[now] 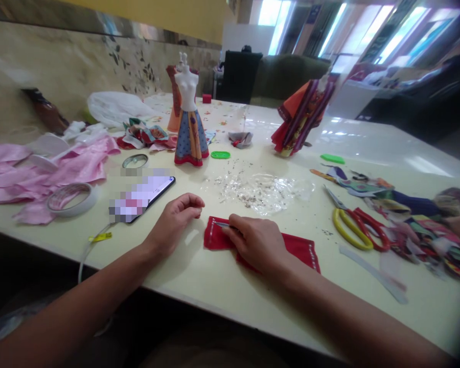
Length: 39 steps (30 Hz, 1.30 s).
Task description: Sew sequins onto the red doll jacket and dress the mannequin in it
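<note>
You are holding the red fabric (pixel 219 236) flat under your right hand (pixel 255 243), which is closed on a slim metal pin (pixel 223 224) at the fabric's edge; your left hand (pixel 174 222) is resting just beside, curled shut, gripping nothing visible.

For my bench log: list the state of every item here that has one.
Red fabric piece, lying flat.
Right bare hand, pressing on it.
Left bare hand, curled, holding nothing visible.
Yellow-and-red-handled scissors, closed.
Black smartphone, face up, screen lit.
White mannequin bust, upright, skirted.
</note>
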Motion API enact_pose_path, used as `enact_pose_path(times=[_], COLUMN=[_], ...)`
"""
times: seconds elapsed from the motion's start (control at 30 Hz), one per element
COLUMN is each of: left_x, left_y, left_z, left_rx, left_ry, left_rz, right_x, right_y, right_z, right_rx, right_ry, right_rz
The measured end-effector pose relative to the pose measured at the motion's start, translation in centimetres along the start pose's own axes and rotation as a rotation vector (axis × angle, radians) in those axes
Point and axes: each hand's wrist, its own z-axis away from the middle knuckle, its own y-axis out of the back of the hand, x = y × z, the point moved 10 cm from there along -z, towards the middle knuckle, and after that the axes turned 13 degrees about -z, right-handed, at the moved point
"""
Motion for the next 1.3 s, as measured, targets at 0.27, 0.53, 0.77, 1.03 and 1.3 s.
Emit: enact_pose_path(times=[0.27, 0.53, 0.77, 1.03, 1.3], left_x=[0.9, 1.0, 2.3, 4.1, 4.3], left_y=[0.6, 0.5, -0.4, -2.3, -4.4], left_z=[0.1, 0.0, 0.2, 2.6, 4.5], left_rx=[0.019, 0.024, -0.007, 0.020, 0.028], left_ry=[-0.041, -0.064, -0.228, -0.600, -0.778], left_rz=[-0.339, -0.418, -0.656, -1.052, -1.294], right_x=[-0.5, -0.5, -0.6, -0.8, -1.0], right_y=[-0.8, -1.4, -1.5, -1.6, -1.8], right_z=[-0.2, -0.3, -0.3, -0.1, -0.1], right_rx=[-0.022, -0.068, -0.061, -0.034, -0.060], right_ry=[0.029, 0.016, 0.032, 0.090, 0.098], right_rz=[0.117, 0.174, 0.203, 0.202, 0.206])
